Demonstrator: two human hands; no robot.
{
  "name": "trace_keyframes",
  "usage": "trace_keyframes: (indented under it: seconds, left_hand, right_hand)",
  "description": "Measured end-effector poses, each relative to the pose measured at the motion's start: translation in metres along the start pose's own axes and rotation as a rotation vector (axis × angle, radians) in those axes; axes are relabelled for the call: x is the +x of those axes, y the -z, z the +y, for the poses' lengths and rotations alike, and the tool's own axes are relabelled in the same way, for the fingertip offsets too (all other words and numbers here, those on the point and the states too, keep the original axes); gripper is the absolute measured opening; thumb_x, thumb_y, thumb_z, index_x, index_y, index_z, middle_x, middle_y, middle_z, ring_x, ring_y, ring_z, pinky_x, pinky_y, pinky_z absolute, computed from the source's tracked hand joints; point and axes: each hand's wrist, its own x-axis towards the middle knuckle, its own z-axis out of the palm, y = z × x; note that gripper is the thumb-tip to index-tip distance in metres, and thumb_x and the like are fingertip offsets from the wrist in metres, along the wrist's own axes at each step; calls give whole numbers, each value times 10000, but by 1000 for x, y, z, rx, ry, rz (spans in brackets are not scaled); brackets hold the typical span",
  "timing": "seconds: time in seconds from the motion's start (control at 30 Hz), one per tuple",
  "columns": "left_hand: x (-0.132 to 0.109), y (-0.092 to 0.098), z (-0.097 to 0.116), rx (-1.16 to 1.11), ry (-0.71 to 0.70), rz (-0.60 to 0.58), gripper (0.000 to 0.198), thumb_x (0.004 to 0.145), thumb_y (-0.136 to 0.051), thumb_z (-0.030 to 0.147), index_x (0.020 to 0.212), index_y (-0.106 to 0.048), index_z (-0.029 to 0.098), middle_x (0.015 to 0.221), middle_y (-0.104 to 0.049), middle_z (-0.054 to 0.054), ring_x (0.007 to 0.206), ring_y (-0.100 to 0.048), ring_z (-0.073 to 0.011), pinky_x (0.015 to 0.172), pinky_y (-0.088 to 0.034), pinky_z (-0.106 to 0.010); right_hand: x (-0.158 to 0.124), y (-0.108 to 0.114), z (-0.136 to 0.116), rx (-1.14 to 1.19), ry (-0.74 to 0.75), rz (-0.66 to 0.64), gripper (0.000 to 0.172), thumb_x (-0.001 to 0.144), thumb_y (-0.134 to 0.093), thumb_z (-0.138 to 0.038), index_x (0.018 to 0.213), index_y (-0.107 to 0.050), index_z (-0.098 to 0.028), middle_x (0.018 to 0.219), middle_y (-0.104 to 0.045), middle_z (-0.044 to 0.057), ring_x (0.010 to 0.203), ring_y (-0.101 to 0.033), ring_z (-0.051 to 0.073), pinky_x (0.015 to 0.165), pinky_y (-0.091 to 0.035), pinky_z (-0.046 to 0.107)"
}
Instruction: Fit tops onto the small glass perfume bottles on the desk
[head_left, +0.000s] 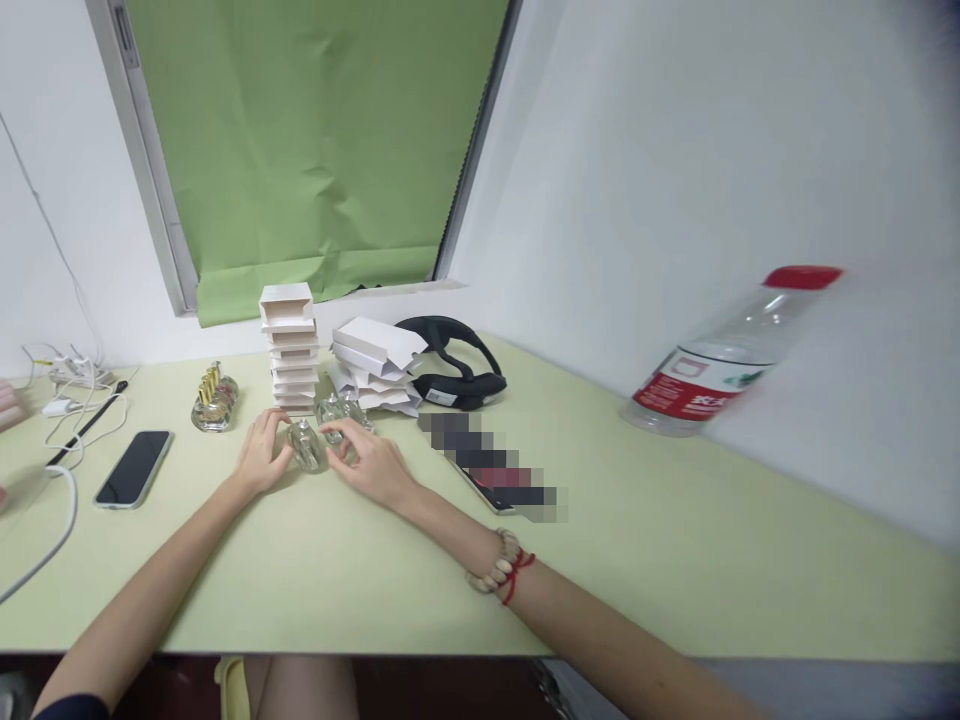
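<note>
A small clear glass perfume bottle (pixel 305 450) stands upright on the table between my two hands. My left hand (pixel 262 452) is at its left side, thumb and forefinger curved against the glass. On the other side, my right hand (pixel 369 465) has its thumb and forefinger apart, their tips close to the bottle; whether they touch it is hard to see. Right behind are more clear glass bottles (pixel 334 408), partly covered by my right fingers. A stack of small white boxes (pixel 292 375) rises behind my left hand. Flatter white cartons (pixel 379 350) are piled to its right.
Several gold-topped bottles (pixel 215 400) stand at the left, near a phone (pixel 133 470) and white cables (pixel 75 385). A black headset-like device (pixel 461 385) lies behind a blurred-out phone-like object (pixel 487 465). A large red-capped plastic bottle (pixel 701 370) leans at the right wall.
</note>
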Motion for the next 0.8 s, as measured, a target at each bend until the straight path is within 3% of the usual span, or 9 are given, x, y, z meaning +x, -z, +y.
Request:
trace_keyframes:
  seconds: [0.1,0.2,0.27,0.33,0.5,0.73,0.8]
  left_hand:
    - [-1,-5,-4,103,2,-41,334,776,-351,106,1094,-448,124,1155,-457,-94,1106,-424,-196,948,-355,-368]
    - [-2,-10,-10,192,-4,-128,477,713,-312,56,1153,-486,117,1210,-449,-116,1107,-438,-228,921,-382,-402]
    - [-2,-11,-14,191,-12,-133,477,700,-307,40,1121,-517,111,1158,-482,-113,1051,-464,-221,895,-403,-391]
    - [-2,-12,-15,168,-36,-107,462,699,-311,31,1095,-536,106,1099,-506,-107,1006,-476,-208,878,-418,-369]
    - [-1,-12,-13,118,-57,-121,411,714,-319,36,1050,-549,95,1034,-519,-98,953,-482,-194,847,-430,-347]
    - [0,-9,-8,107,-6,-192,407,721,-323,52,1064,-538,97,1027,-515,-94,969,-475,-196,863,-414,-346]
    - [1,-8,-7,116,-4,-194,404,719,-323,53,1060,-533,104,1022,-518,-90,960,-473,-192,856,-410,-341]
  right_hand:
    - [3,-1,5,-107,43,275,245,787,-574,-247,1025,-587,-188,954,-565,5,760,-537,92,613,-415,202]
    - [4,-5,15,-211,24,379,397,744,-638,-259,1118,-553,-158,1061,-523,74,1011,-501,184,836,-428,271]
    - [4,-9,24,-218,6,348,522,740,-656,-284,1218,-502,-143,1144,-469,115,1101,-447,223,946,-387,334]
    - [2,-14,32,-181,-26,267,579,763,-640,-292,1292,-450,-152,1195,-433,126,1119,-441,228,960,-382,362]
    - [-1,-18,38,-172,-130,104,504,816,-574,-239,1306,-454,-234,1238,-418,88,1090,-478,223,900,-398,395]
    - [2,-11,28,-227,-30,311,350,717,-662,-209,1055,-580,-171,1130,-459,103,1075,-475,227,881,-391,349]
    - [3,-9,24,-187,-12,285,225,743,-628,-232,958,-606,-170,1046,-499,76,969,-513,186,830,-398,301]
